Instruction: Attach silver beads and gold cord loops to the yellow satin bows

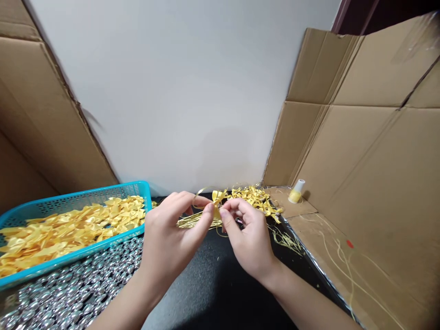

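Note:
A small yellow ribbon bow (218,197) is pinched between my two hands above the black tabletop (192,284). My left hand (178,229) grips its left side with thumb and forefinger, and a thin gold strand loops up beside those fingers. On the other side, my right hand (245,233) holds the bow's lower right part with closed fingertips. Exactly what lies under the right fingertips is hidden. Behind and below both hands lies a bundle of gold wire ties (195,221).
A turquoise basket (148,201) of yellow ribbon pieces (85,220) stands left, with many shiny silver beads (79,284) before it. Finished-looking bows (254,199) are heaped behind my right hand. Cut strands (287,240), a plastic cone (296,191) and cardboard walls (371,151) are at right.

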`<state>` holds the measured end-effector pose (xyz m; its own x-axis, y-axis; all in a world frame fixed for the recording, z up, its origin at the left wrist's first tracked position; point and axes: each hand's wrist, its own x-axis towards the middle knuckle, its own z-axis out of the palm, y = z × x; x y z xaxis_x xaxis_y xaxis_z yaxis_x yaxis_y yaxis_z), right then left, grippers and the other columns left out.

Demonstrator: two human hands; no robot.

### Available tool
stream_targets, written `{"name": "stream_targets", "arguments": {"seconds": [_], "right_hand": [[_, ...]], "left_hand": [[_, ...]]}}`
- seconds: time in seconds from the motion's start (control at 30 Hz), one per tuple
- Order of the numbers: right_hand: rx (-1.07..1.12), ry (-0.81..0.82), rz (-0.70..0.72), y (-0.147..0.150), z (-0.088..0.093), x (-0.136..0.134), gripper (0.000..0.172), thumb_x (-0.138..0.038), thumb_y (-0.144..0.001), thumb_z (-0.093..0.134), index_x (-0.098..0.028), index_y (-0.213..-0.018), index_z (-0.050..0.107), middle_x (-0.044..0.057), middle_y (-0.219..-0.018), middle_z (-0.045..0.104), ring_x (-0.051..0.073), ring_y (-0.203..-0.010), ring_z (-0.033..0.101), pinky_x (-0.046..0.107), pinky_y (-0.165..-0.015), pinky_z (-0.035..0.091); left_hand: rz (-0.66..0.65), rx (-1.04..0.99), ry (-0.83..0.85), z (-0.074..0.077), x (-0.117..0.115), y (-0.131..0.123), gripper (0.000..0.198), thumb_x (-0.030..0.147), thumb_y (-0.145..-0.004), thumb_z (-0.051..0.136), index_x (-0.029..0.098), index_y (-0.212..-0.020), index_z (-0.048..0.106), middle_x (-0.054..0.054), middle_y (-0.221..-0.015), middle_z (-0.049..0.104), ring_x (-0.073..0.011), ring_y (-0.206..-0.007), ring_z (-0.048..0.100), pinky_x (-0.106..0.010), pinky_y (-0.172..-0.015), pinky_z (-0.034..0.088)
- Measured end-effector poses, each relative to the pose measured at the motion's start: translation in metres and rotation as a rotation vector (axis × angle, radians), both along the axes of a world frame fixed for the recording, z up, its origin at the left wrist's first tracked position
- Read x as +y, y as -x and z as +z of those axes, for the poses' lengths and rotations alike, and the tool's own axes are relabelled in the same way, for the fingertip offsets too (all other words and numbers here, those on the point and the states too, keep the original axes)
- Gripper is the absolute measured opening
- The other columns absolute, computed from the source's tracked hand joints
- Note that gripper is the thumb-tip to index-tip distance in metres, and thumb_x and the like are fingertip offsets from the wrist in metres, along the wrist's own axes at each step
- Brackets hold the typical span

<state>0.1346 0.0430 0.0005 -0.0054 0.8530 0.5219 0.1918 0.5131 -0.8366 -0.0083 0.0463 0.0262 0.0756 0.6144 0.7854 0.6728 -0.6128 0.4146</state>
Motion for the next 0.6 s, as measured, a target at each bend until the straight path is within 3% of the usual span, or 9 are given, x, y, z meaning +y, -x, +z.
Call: {"name": "stream_targets", "arguments": {"seconds": [0.3, 0.6], "right_hand": [[0.090, -0.010, 0.016, 0.0013, 0.0002, -0.0017, 0.010, -0.025, -0.089, 0.053, -0.019, -0.082, 0.056, 0.000, -0.068, 0.059, 0.011, -0.060, 0.055, 0.024, -0.056, 0.045], [0.133, -0.038, 0.055, 0.0020, -0.0038, -0.0018, 0.011, -0.025, -0.091, 0.052, -0.020, -0.082, 0.055, -0.001, -0.068, 0.058, 0.010, -0.060, 0.054, 0.024, -0.057, 0.045]], "left_hand": [[-0.037, -0.083, 0.066, -0.0026, -0.0034, -0.0028, 0.010, 0.028, -0.082, 0.065, 0.023, -0.074, 0.065, 0.002, -0.062, 0.063, -0.0147, -0.058, 0.050, -0.027, -0.055, 0.037], [-0.069, -0.095, -0.043, -0.0047, -0.0071, -0.0069, 0.005, 0.022, -0.082, 0.066, 0.022, -0.077, 0.067, 0.002, -0.069, 0.068, -0.0130, -0.061, 0.054, -0.025, -0.057, 0.040]]}}
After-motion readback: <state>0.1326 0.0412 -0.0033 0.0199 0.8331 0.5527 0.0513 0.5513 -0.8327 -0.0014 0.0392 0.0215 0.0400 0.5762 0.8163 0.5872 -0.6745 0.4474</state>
